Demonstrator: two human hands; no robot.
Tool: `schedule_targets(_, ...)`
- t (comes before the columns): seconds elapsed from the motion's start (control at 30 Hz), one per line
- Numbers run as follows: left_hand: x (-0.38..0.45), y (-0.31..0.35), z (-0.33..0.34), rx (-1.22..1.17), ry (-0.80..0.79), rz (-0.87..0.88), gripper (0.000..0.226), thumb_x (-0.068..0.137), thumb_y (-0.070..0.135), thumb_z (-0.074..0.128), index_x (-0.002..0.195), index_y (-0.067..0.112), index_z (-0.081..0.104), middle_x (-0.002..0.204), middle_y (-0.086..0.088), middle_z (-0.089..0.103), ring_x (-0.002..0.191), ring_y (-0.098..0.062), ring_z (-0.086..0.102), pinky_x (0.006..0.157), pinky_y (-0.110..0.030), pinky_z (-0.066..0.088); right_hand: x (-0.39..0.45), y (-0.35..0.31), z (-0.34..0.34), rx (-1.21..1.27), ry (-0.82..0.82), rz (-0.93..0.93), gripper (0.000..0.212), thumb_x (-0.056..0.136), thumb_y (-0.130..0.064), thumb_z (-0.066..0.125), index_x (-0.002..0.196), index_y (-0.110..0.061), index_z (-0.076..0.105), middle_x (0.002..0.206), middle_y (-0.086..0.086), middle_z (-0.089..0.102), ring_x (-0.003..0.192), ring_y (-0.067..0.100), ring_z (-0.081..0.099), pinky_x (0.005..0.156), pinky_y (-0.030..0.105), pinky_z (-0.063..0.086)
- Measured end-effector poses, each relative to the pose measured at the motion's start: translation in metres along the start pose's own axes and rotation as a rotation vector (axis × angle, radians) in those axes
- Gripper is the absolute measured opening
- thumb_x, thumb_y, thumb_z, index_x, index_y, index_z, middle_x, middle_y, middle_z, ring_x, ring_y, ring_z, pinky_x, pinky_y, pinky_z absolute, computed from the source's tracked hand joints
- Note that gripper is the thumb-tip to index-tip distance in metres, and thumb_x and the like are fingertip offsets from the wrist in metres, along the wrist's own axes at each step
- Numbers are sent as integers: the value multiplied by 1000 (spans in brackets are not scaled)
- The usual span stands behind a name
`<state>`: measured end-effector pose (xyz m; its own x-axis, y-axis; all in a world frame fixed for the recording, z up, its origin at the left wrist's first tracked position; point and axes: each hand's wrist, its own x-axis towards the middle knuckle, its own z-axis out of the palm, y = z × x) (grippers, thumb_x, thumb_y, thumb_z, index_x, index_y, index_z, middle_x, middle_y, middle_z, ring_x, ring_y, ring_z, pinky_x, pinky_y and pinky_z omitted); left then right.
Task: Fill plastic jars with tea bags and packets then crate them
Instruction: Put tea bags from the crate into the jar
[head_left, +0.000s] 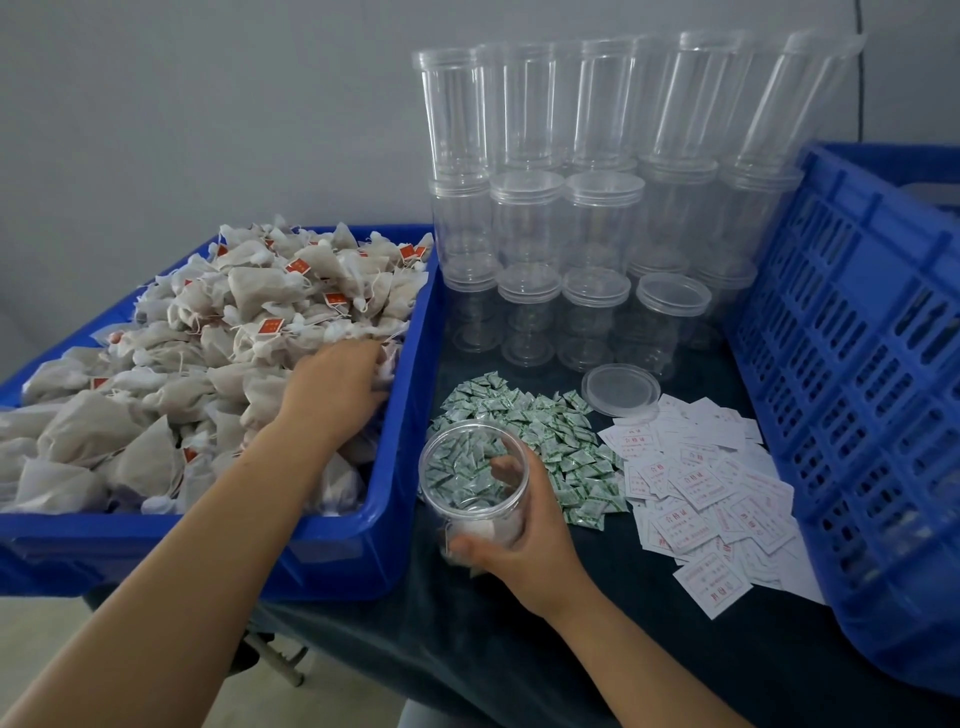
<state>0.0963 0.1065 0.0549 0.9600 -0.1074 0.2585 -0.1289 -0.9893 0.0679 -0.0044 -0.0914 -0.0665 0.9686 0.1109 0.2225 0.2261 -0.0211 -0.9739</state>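
White paper slips (696, 488): red Chinese print, heading 合格证; rest illegible.

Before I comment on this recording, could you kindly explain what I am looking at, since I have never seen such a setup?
No machine here: a person works bare-handed, filmed by one camera on their head looking down. The left hand reaches into a blue bin heaped with tea bags. The right hand holds an open clear jar with something white at its bottom. On the dark table lie green packets, white slips, a loose lid, stacked empty jars and a blue crate.
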Motion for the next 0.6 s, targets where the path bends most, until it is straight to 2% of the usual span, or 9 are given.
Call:
schedule_targets(0.13,-3,0,0,-31,75,22,20,85,20,65,102,14,57,102,-6,61,98,-27,53,80,-38,40,0,0,0,10,-1,2,101,55,-39,90,141,-40,38,140,-9,43,127,-10,45,94,11,46)
schedule_targets(0.27,-7,1,-4,-205,261,26,25,83,16,69,102,10,54,107,-9,54,98,-27,52,81,-35,42,0,0,0,6,-1,-4,99,55,-39,90,140,-41,39,139,-11,44,126,-10,46,95,12,45)
schedule_targets(0.4,-12,5,-10,-318,320,-8,30,86,28,67,100,13,45,88,-3,55,80,-25,56,67,-37,44,0,-2,0,18,-10,-4,98,55,-37,89,140,-38,40,140,-9,44,126,-10,46,95,12,46)
schedule_targets(0.5,-14,10,-20,-400,384,19,37,84,33,68,109,14,49,91,0,58,83,-22,57,71,-39,47,0,-2,-1,19,-15,-8,100,55,-37,89,141,-35,39,141,-6,44,125,-10,46,94,11,45)
schedule_targets(0.6,-19,23,-38,-513,431,106,36,80,40,69,107,19,57,92,9,60,82,-8,55,72,-21,44,1,-1,-1,13,-11,-7,101,55,-39,89,142,-35,37,142,-4,43,127,-9,45,95,11,45)
